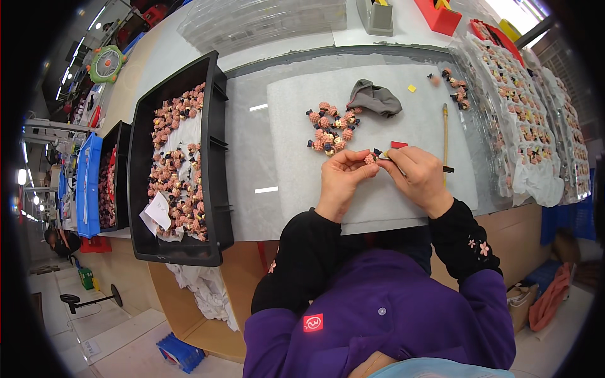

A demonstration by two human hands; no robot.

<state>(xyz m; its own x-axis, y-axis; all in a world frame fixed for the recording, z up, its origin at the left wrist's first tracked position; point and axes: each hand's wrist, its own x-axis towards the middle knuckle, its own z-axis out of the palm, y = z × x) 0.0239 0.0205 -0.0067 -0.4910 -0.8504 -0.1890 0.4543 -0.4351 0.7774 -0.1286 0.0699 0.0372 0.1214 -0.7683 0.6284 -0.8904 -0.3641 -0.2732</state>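
Over the white foam sheet point(302, 189), my left hand point(342, 183) pinches a small pink figurine point(370, 159) with a dark part on it. My right hand point(419, 177) is closed on a slim tool with a black end point(449, 169); its tip meets the figurine, and its exact kind is hidden by my fingers. Just beyond my hands lies a loose pile of similar pink and navy figurines point(328, 140). A grey cloth point(375, 99) is beside that pile. A small red block point(399, 145) sits by my right knuckles.
At left stands a black crate point(213, 157) of figurines, with a paper slip point(159, 211) inside. A yellow stick point(445, 135) and a yellow square point(412, 88) lie on the sheet. Clear trays of figurines point(526, 120) are at right. Tape dispensers point(376, 17) stand at the back.
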